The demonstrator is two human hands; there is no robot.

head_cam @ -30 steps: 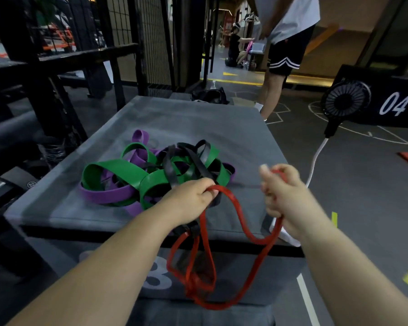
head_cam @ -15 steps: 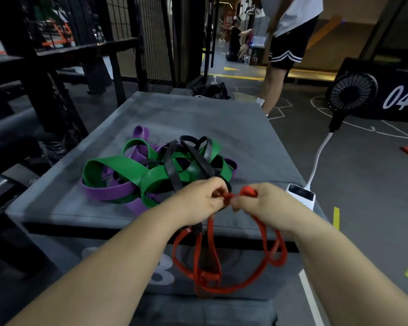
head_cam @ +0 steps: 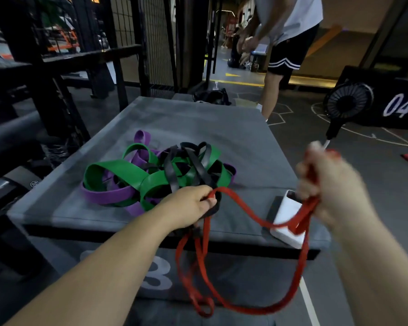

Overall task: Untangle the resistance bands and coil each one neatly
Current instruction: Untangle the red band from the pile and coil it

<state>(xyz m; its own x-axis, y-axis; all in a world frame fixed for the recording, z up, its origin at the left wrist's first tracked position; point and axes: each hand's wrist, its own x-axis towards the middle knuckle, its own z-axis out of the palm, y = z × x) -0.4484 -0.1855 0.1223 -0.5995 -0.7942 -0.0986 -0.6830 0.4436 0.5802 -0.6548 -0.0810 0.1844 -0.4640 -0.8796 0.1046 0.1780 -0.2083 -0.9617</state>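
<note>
A thin red band runs between both hands and hangs in loops over the front of the grey padded box. My left hand grips the red band together with an end of a black band at the box's front edge. My right hand, blurred, holds the red band up at the right. Just behind my left hand lies a tangle of a green band, a purple band and the black band.
A white power bank lies at the box's front right corner, cabled to a black fan on the right. A person in black shorts stands beyond the box. Black metal racks stand to the left, with a black bag behind the box.
My right hand has moved from beside my left hand out to the right and upward, drawing a length of the red band with it. My left hand has stayed in place.
</note>
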